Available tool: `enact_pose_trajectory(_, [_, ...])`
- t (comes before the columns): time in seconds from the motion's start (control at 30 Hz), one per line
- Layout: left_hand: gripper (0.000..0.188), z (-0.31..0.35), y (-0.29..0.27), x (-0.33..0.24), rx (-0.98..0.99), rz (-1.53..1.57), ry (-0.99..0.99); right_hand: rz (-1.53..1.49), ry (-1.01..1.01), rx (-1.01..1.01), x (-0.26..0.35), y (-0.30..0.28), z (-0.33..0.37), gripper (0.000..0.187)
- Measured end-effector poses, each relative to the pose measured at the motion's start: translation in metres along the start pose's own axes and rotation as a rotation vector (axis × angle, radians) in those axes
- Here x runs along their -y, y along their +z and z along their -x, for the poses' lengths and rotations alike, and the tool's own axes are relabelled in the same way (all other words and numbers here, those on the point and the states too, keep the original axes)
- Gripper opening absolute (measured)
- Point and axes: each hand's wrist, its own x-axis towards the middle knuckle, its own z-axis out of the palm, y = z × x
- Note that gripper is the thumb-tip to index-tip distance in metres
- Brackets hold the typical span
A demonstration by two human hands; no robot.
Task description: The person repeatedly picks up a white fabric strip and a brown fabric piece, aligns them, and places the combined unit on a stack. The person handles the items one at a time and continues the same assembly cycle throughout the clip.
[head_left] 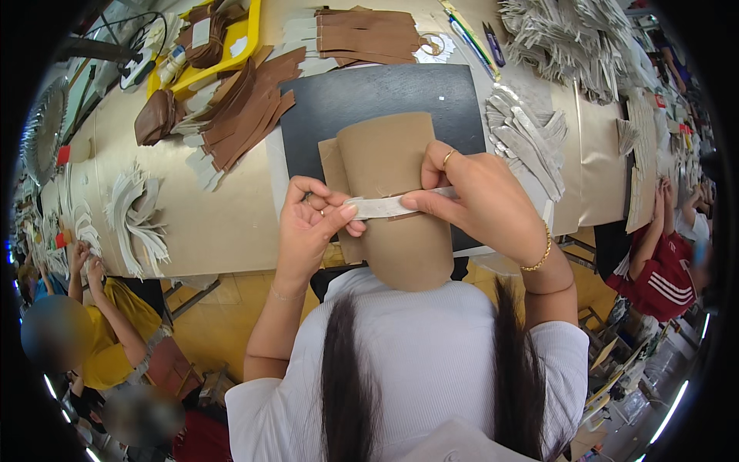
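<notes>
Left-hand grip: the left hand (315,214) pinches one end of the pale strip (385,207) between thumb and forefinger, no gap left, the other fingers curled; I'd say this keeps that end straight.
Right-hand grip: the right hand (493,196) has its thumb pressed flat on the strip near the other end, fingers bent close behind it, apparently to steady strip and backing together.
Tan panel: the curved tan panel (389,154) lies over the middle of the black mat (369,92) and runs past its near edge, down to the worker's shirt; perhaps the body props that overhanging end.
Strip's place: crosswise over the panel, along a brown band (404,216) that peeps out below it.
Spare strips: one loose bundle (527,138) sits just beyond the mat's right edge, presumably for easy reach.
Brown pieces: fanned leather-like pieces (250,115) lie off the mat's far left corner, beside the yellow tray (252,38).
Tools: pens (471,42) and thread snips (493,45) rest past the mat's far right corner, seemingly kept out of the hands' way.
Strip's look: off-white, narrow, faintly mottled, roughly flat, its left end layered or frayed; I can't tell which.
Panel's look: matt, plain and smooth, bowed like a half-pipe.
</notes>
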Motion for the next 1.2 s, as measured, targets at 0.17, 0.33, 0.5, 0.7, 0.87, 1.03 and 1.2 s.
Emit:
enact_pose_trajectory(0.17, [0.031, -0.001, -0.015, 0.001, 0.040, 0.031, 0.028, -0.262, 0.016, 0.086, -0.019, -0.017, 0.009, 0.029])
enact_pose_trajectory(0.33, [0.032, -0.006, -0.024, 0.004, 0.056, 0.031, 0.017, -0.491, 0.084, 0.174, -0.043, -0.025, 0.016, 0.024])
enact_pose_trajectory(0.5, [0.034, -0.006, -0.027, 0.010, 0.052, 0.041, -0.007, -0.732, 0.174, 0.186, -0.052, -0.016, 0.025, 0.029])
enact_pose_trajectory(0.7, [0.038, -0.009, -0.023, 0.012, 0.063, 0.068, -0.028, -0.940, 0.263, 0.183, -0.067, 0.007, 0.026, 0.030])
enact_pose_trajectory(0.87, [0.038, -0.010, -0.021, 0.014, 0.052, 0.078, -0.044, -0.970, 0.246, 0.147, -0.078, 0.029, 0.026, 0.032])
enact_pose_trajectory(1.03, [0.039, -0.008, -0.019, 0.014, 0.004, 0.084, -0.046, -0.996, 0.203, 0.098, -0.086, 0.040, 0.026, 0.032])
enact_pose_trajectory(1.2, [0.041, -0.008, -0.016, 0.015, -0.026, 0.088, -0.048, -1.262, 0.361, 0.159, -0.096, 0.044, 0.033, 0.030])
